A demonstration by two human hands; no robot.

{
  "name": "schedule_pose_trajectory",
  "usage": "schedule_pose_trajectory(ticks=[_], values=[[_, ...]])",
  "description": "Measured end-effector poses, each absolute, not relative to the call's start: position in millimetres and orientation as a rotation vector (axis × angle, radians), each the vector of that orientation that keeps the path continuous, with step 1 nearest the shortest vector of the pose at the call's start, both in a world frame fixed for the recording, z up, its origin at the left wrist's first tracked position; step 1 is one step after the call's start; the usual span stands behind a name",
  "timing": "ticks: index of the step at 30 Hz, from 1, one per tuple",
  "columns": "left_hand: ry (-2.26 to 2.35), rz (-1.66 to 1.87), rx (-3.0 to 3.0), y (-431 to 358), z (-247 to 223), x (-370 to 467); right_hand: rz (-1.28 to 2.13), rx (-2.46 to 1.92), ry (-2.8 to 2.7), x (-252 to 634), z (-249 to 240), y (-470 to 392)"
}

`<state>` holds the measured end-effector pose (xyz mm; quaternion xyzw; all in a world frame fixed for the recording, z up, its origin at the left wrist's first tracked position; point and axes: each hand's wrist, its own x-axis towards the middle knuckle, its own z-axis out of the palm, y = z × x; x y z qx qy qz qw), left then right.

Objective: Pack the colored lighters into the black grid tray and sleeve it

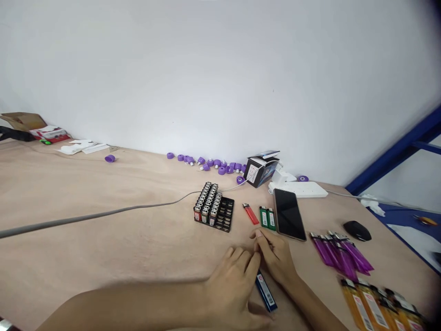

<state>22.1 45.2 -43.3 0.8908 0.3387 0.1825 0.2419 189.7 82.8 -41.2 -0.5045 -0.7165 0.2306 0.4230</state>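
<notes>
Low in the middle of the head view, my left hand (231, 286) rests over the table with its fingers curled, its fingertips near the upper end of a blue lighter (266, 292). My right hand (276, 257) meets it there, thumb and forefinger pinched; anything between them is too hidden to make out. Beyond the hands, a black tray (227, 215) holds rows of lighters (208, 202) standing upright on its left part, with bare slots on its right. A red lighter (250, 214) and two green lighters (268, 218) lie right of the tray.
Right of these are a phone (290, 214), purple lighters (339, 253), orange lighters (375, 305) and a black mouse (357, 230). Along the wall stand purple caps (221, 170), a black box (261, 171) and a white power strip (303, 189). A grey cable (113, 212) crosses the table.
</notes>
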Motion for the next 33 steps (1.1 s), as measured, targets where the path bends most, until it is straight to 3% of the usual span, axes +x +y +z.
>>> schedule_pose_trajectory(ticks=[6,14,21,28,33], values=[[0.922,0.515,2.43,42.6,-45.7,27.6,0.655,-1.296,-1.689,192.8,-45.3,86.4],[0.681,0.954,2.55,77.8,-44.9,-6.0,1.086,-1.176,-1.617,179.0,-40.8,78.0],[0.681,0.764,2.474,80.4,-48.6,-5.5,1.25,-1.139,-1.577,164.8,-40.6,74.6],[0.628,0.869,2.525,81.8,-45.5,-11.0,1.669,-1.101,-1.605,184.1,-41.9,81.8],[0.586,0.875,2.544,81.1,-42.4,-19.2,1.712,-1.018,-1.457,186.2,-43.4,84.8]])
